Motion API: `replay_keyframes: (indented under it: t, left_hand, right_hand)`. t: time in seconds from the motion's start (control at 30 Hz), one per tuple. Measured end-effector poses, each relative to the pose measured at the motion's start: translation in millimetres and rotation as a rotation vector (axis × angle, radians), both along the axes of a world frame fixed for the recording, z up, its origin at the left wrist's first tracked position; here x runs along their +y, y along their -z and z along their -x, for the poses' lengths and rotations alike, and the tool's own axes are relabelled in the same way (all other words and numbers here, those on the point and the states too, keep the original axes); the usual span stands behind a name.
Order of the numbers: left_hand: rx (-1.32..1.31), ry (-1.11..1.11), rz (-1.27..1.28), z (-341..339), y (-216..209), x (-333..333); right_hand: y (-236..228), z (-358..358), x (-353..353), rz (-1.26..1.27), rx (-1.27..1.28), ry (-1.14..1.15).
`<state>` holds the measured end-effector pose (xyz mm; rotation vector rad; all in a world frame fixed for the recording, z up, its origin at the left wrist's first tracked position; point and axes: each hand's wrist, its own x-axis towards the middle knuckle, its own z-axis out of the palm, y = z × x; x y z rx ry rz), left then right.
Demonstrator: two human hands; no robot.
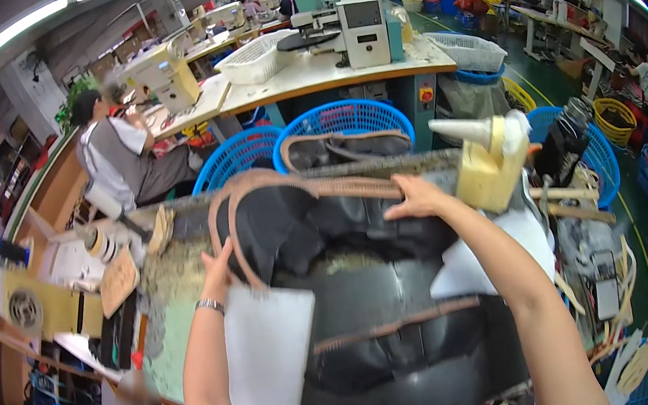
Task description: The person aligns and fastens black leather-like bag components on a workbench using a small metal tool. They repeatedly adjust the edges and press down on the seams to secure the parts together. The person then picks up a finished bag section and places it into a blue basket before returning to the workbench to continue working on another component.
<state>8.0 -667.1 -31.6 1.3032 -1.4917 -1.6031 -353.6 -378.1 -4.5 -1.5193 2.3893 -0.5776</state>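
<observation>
Both hands lie flat and released: left hand (pixel 218 270) and right hand (pixel 417 197) on black fabric pieces (pixel 369 279); the desk (pixel 165 289) is mostly hidden beneath.

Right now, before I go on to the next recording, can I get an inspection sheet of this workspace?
Surface: worktable, worn and stained, mostly covered.
Job's things: black bag panel with tan strap trim, spread flat; white sheet beside it.
Clutter: yellow glue bottle, wooden sticks, tape roll.
Hands: left hand and right hand both rest open on the panel.
Cables: nothing seen.
Surroundings: blue baskets, sewing machine, seated person.
</observation>
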Motion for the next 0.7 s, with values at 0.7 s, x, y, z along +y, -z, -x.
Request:
replay_keyframes:
  t: [0.7]
  left_hand:
    - [0.579, -0.02, -0.681, 2.9, -3.0, -10.3]
  right_hand:
    - [-10.2, 33.7, -89.8, -0.437, -0.652, -0.178]
